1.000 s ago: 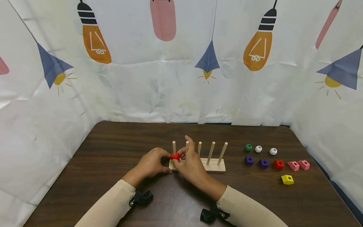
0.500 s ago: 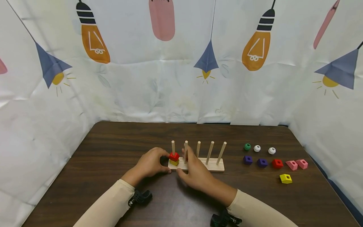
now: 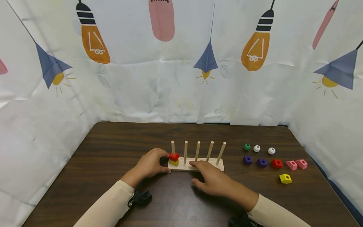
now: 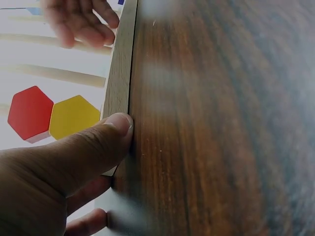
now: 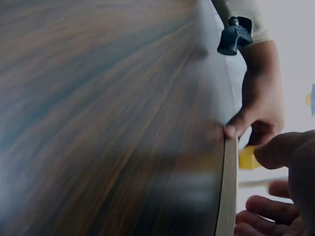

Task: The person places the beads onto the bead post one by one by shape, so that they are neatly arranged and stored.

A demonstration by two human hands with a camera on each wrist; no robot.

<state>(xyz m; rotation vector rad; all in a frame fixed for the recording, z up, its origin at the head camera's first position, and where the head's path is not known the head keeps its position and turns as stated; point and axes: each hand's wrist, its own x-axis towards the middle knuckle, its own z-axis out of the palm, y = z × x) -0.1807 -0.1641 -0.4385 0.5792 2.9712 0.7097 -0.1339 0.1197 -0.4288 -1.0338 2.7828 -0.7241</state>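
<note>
A wooden base [image 3: 211, 165] carries five upright pegs. On the leftmost peg a red block [image 3: 174, 156] sits on top of a yellow block [image 3: 174, 162]. My left hand [image 3: 156, 162] grips the base's left end. In the left wrist view its thumb [image 4: 106, 140] presses the base's edge [image 4: 120, 83], beside the red block [image 4: 30, 113] and the yellow block [image 4: 74, 116]. My right hand [image 3: 210, 179] hovers low over the table just in front of the base, with its fingers relaxed and nothing in it.
Loose pieces lie right of the base: a green bead [image 3: 247, 147], two white beads [image 3: 256, 148], two purple cubes [image 3: 247, 160], a red cube [image 3: 277, 163], two pink blocks [image 3: 291, 165] and a yellow block [image 3: 285, 178]. Curtain walls surround the dark table [image 3: 113, 148].
My right hand let go of the red block, which now rests on the yellow one, and drew back to the right in front of the base. The left hand stayed put.
</note>
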